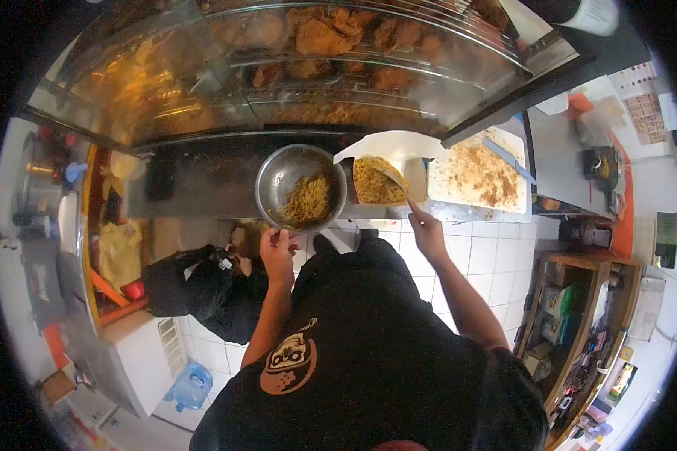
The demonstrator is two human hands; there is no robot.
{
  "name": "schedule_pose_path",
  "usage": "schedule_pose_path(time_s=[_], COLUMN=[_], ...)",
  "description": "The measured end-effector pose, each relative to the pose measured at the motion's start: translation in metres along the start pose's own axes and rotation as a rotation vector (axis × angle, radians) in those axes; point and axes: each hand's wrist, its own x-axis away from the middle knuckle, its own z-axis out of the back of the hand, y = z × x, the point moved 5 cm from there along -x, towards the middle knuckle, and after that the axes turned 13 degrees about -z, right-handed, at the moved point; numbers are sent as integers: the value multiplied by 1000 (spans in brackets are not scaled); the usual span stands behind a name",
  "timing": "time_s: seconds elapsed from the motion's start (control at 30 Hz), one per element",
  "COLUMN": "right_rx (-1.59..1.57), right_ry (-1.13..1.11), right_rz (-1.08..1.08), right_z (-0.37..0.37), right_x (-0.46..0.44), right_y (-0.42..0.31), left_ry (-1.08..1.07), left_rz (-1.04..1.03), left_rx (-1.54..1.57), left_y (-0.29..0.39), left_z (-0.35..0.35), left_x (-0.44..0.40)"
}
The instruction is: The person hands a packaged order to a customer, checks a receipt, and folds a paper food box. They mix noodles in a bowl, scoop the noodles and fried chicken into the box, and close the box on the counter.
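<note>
My left hand (278, 255) is closed on the near rim of a round metal bowl (272, 169). Inside the bowl lies a heap of yellow-brown food (307, 201), perhaps fried rice or noodles; its kind is not clear. My right hand (426, 231) grips the handle of a spoon (391, 179), whose head rests in the food in an open white takeaway box (391, 143). Similar yellow-brown food (374, 183) fills the box's left part. The box stands just right of the bowl, its lid raised at the back.
Right of the box is a white cutting board (470, 161) strewn with brown crumbs, with a blue-handled knife (509, 159) across it. A glass display case (278, 83) with fried pieces overhangs the dark counter (195, 177). A water jug (192, 387) stands on the floor.
</note>
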Motion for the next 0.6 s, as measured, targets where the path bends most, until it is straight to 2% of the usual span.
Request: schedule_pose_path(time_s=[0.03,0.17,0.27,0.37,0.47,0.6], right_rx=[-91,-28,-51,-96,-399,-625], right_ry=[25,148,93,166,-7,-333], right_rz=[-8,-43,-87,-2,-240,-298], right_z=[-2,0,-5,-10,-13,-16], right_x=[3,9,6,4,7,21], right_y=[1,-8,4,19,26,-32], left_ry=[-21,-73,-61,-53,-26,4], left_rz=[-5,-45,-9,-20,12,56], left_rx=[9,38,18,38,90,116], left_y=[5,-3,-2,-5,-6,-7], left_z=[-2,3,4,5,4,8], left_x=[0,-2,0,-1,0,0])
